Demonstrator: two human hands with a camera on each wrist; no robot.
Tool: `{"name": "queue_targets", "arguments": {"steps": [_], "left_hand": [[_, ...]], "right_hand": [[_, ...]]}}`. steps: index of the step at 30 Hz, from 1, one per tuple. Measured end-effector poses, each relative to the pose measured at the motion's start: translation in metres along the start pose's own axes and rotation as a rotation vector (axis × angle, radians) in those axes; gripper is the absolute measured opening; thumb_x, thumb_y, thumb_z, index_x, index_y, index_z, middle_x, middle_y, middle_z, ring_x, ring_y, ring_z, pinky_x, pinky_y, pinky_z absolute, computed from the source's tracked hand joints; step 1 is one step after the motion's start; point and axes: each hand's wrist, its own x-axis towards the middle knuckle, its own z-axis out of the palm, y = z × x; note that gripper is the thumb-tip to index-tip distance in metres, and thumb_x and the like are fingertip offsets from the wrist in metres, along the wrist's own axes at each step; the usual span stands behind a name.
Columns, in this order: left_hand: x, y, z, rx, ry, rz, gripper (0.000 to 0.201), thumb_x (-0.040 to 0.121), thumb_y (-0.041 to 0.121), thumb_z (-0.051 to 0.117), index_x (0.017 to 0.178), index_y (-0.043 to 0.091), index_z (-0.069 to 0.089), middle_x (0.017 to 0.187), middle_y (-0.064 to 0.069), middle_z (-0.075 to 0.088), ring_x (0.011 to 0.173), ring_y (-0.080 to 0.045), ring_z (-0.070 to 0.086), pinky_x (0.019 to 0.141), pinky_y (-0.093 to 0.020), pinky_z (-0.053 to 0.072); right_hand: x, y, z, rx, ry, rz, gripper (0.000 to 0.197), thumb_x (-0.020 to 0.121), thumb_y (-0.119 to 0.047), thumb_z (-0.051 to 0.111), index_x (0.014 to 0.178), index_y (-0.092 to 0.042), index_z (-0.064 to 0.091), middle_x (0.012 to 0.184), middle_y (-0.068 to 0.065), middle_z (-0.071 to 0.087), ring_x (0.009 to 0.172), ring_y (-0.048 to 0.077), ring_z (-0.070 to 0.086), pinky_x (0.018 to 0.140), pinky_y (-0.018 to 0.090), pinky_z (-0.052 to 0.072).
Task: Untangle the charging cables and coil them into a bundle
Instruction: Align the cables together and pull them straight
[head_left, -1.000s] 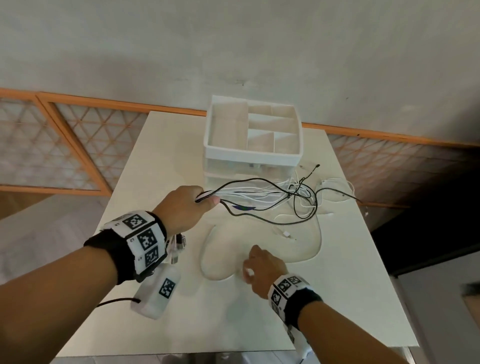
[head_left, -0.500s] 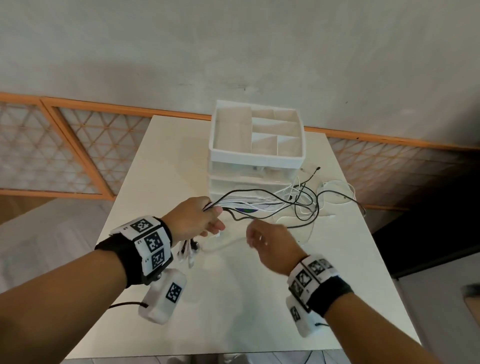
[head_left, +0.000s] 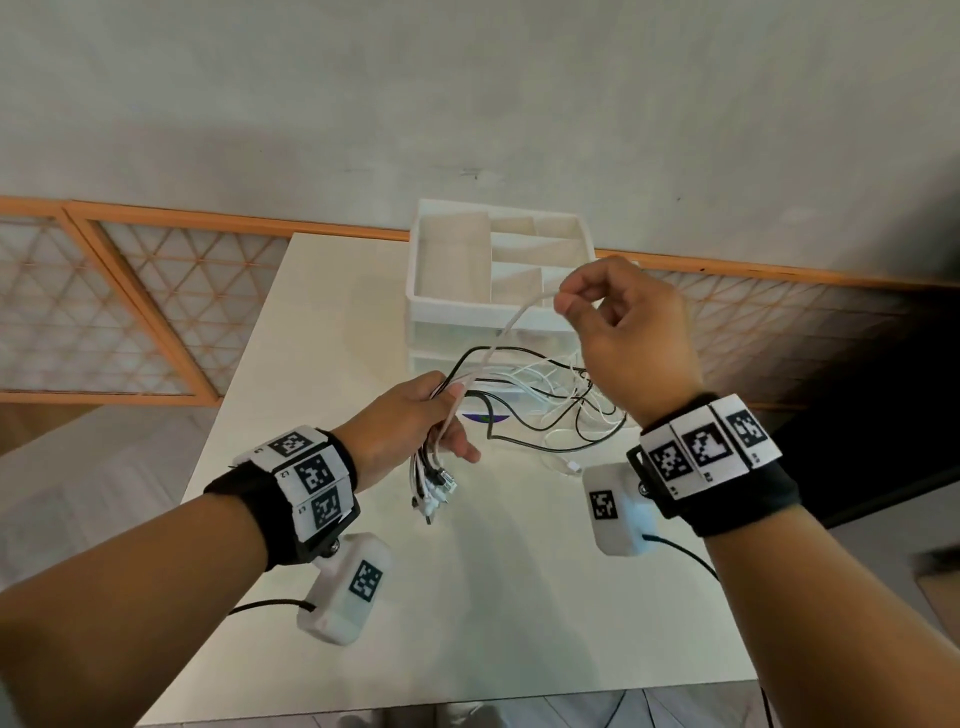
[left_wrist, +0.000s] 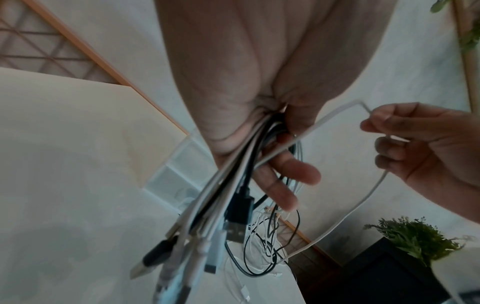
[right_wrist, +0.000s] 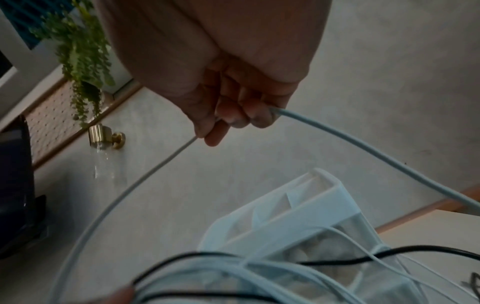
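Above the white table (head_left: 498, 597), left hand (head_left: 410, 431) clenched around a bundle of black and white charging cables (head_left: 431, 478), USB plugs hanging below the fist. Right hand (head_left: 623, 332) raised in front of the white drawer organizer (head_left: 452, 306), fingertips pinching one white cable (head_left: 498, 343) drawn up from the bundle. Remaining cable tangle (head_left: 566, 400) on the table beside the organizer. No legible brand or writing; wristbands (head_left: 306, 478) with square coded markers only.

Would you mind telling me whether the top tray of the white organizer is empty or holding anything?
Empty, as far as visible: the organizer shows bare compartments from above. The cables lie on the table in front of it.
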Motion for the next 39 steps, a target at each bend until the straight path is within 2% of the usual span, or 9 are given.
{"name": "queue_targets", "arguments": {"steps": [5,9,11,15,21,27,32,36,39], "left_hand": [[0.003,0.005,-0.004,-0.104,0.086,0.034,0.033,0.103,0.029,0.046,0.074,0.015,0.042,0.059,0.000,0.037,0.050,-0.016,0.038,0.061,-0.033,0.038],[-0.003,0.033,-0.021,-0.122,0.148,0.108,0.030,0.088,0.041,0.067,0.079,0.016,0.053,0.055,0.008,0.031,0.047,-0.010,0.026,0.045,-0.023,0.029],[-0.005,0.043,-0.034,-0.120,0.188,0.160,0.030,0.078,0.035,0.075,0.091,0.011,0.062,0.054,0.010,0.030,0.044,-0.009,0.025,0.042,-0.021,0.027],[0.001,0.043,-0.051,0.046,0.303,0.115,0.028,0.085,0.034,0.073,0.077,0.012,0.058,0.050,0.006,0.031,0.044,-0.014,0.025,0.045,-0.025,0.027],[0.015,0.022,-0.045,0.154,0.477,-0.102,0.026,0.093,0.028,0.065,0.089,0.003,0.062,0.055,-0.004,0.033,0.044,-0.019,0.032,0.044,-0.026,0.030],[0.021,0.029,-0.047,0.038,0.564,-0.061,0.026,0.093,0.022,0.064,0.074,0.010,0.051,0.055,-0.002,0.029,0.037,-0.015,0.028,0.040,-0.023,0.024],[0.017,0.038,-0.042,0.098,0.396,-0.023,0.026,0.091,0.029,0.069,0.083,0.008,0.055,0.056,-0.003,0.031,0.041,-0.014,0.025,0.036,-0.021,0.023],[0.012,0.045,-0.040,0.130,0.280,0.017,0.055,0.083,0.055,0.067,0.087,0.000,0.059,0.054,0.002,0.031,0.041,-0.011,0.025,0.043,-0.023,0.025],[0.012,0.044,-0.045,0.082,0.311,-0.004,0.062,0.089,0.061,0.054,0.095,0.000,0.065,0.048,0.008,0.031,0.042,-0.011,0.024,0.046,-0.027,0.024]], "right_hand": [[0.009,0.017,-0.011,-0.053,-0.066,-0.003,0.015,0.086,-0.019,0.075,0.090,-0.030,0.065,0.075,-0.011,0.063,0.053,0.003,0.045,0.057,0.018,0.041],[-0.006,0.093,-0.029,-0.538,-0.263,0.299,0.007,0.091,-0.029,0.066,0.085,-0.024,0.067,0.075,-0.006,0.063,0.076,0.017,0.060,0.071,0.027,0.043],[-0.027,0.139,-0.040,-0.941,-0.466,0.474,0.023,0.099,-0.034,0.052,0.103,-0.020,0.070,0.107,0.004,0.071,0.106,0.027,0.064,0.087,0.029,0.045],[-0.030,0.171,-0.064,-0.920,-0.447,0.732,0.038,0.097,-0.039,0.046,0.119,-0.018,0.068,0.121,0.012,0.068,0.112,0.032,0.066,0.099,0.041,0.052],[0.019,0.071,-0.074,0.011,0.279,0.359,0.037,0.100,-0.053,0.041,0.108,-0.024,0.064,0.095,-0.008,0.068,0.073,0.012,0.067,0.066,0.032,0.059],[0.039,0.028,-0.070,0.097,0.235,-0.004,0.028,0.103,-0.047,0.044,0.115,-0.028,0.060,0.124,-0.035,0.054,0.082,0.019,0.065,0.063,0.029,0.057],[0.070,0.048,-0.058,-0.039,0.022,0.122,0.021,0.080,-0.057,0.054,0.091,-0.041,0.062,0.157,-0.011,0.037,0.079,0.013,0.067,0.091,0.053,0.055],[0.084,0.061,-0.062,-0.145,0.020,0.166,0.008,0.091,-0.031,0.064,0.095,-0.024,0.066,0.161,-0.013,0.032,0.076,0.015,0.064,0.093,0.042,0.054],[0.079,0.074,-0.065,-0.212,0.006,0.148,0.003,0.091,-0.021,0.068,0.094,-0.020,0.067,0.161,-0.014,0.029,0.088,0.001,0.065,0.085,0.007,0.044]]}}
